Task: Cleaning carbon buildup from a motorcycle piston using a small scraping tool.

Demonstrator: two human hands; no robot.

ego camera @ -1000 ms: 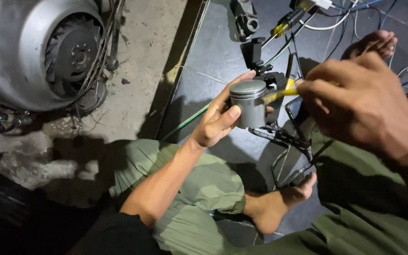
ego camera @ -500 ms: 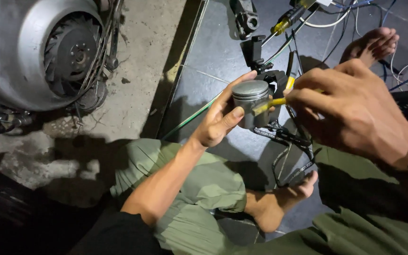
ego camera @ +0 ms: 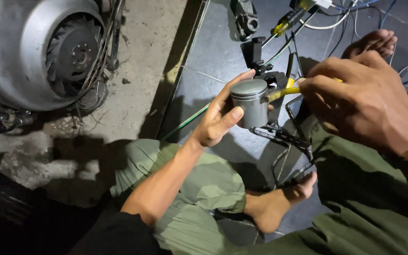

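Since 0.5 s ago not much has shifted: right hand (ego camera: 364,101) has slid a bit lower and further right, piston hasn't rly moved.

Left hand (ego camera: 220,120) is wrapped around a grey metal piston (ego camera: 251,106), thumb on the near side, fingers behind it, crown facing up. Right hand is closed on a yellow-handled tool (ego camera: 284,92) w/ its tip touching the piston's right side, just under the crown. Can't tell exactly what kind of tool, most of it's hidden in the fist.

Beyond the hands: black metal parts (ego camera: 256,52), a yellow-handled screwdriver (ego camera: 286,21) and loose wires (ego camera: 341,19) on the dark floor. Well off to the left of the left hand sits a grey engine housing w/ a fan (ego camera: 48,47). Below both hands, green trousers (ego camera: 204,189) and a bare foot (ego camera: 279,203).
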